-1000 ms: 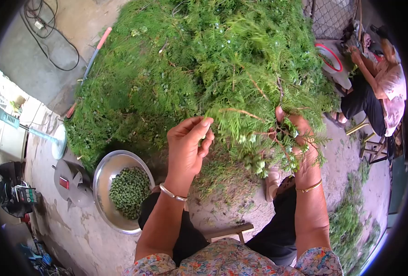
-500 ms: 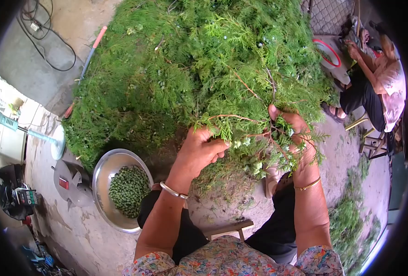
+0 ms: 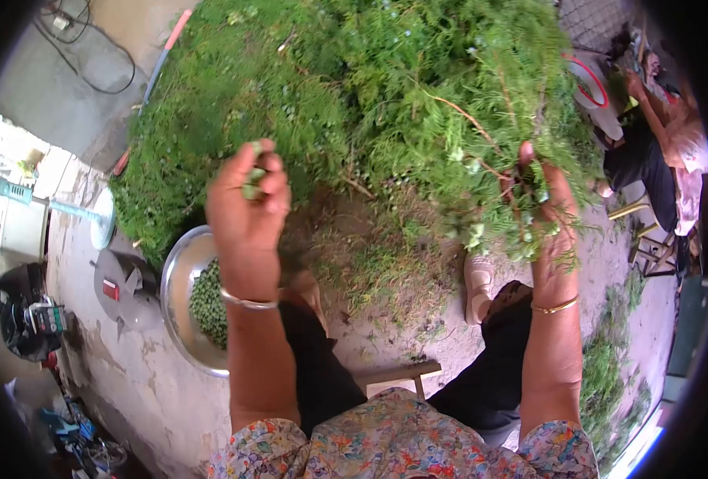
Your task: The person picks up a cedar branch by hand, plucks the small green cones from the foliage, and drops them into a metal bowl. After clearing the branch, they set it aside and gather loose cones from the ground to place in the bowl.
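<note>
Head camera: green cones sit in the loosely curled grip of the left hand, near the steel bowl. The right hand has its grip closed around the stems of a conifer branch, beside the foliage heap. Cones show between the left fingers, so a slack finger could spill one onto the floor; sprigs snagging in the heap could tug the branch askew.

The left hand is raised, fingers curled; the right hand grips, thumb up; 2 forearms reach forward.
</note>
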The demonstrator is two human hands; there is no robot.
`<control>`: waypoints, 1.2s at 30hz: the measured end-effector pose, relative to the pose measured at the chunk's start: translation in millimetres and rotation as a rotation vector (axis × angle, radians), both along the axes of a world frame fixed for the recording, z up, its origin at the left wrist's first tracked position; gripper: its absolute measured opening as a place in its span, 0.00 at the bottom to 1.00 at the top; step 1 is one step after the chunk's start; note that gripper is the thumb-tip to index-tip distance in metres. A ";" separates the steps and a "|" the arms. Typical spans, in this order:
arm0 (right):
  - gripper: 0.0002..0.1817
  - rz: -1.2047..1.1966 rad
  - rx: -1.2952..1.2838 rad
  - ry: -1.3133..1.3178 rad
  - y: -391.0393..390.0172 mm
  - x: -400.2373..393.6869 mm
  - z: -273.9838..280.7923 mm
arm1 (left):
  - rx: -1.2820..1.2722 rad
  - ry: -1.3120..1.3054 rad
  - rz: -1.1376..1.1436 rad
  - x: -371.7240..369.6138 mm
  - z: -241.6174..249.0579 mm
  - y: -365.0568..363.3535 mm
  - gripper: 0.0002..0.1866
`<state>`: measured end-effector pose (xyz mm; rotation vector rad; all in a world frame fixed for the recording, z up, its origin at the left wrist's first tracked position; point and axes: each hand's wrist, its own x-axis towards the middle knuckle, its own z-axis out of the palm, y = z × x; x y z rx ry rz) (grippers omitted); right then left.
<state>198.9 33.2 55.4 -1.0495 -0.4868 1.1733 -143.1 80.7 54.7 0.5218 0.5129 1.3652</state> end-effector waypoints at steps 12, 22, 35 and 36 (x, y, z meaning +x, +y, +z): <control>0.19 0.304 0.040 0.222 -2.5 22.6 -45.9 | -0.559 1.188 0.466 -292.7 -160.9 -275.0 0.37; 0.23 1.102 -0.304 0.127 37.4 54.5 -29.4 | -0.839 0.724 -0.503 -81.8 -125.1 -347.9 0.32; 0.31 0.387 -0.176 -0.465 36.2 82.3 -78.3 | -0.698 0.586 -0.635 -82.9 -116.5 -316.1 0.25; 0.31 0.408 -0.182 -0.423 36.5 82.5 -78.6 | -0.683 0.643 -0.666 -85.6 -113.6 -318.1 0.25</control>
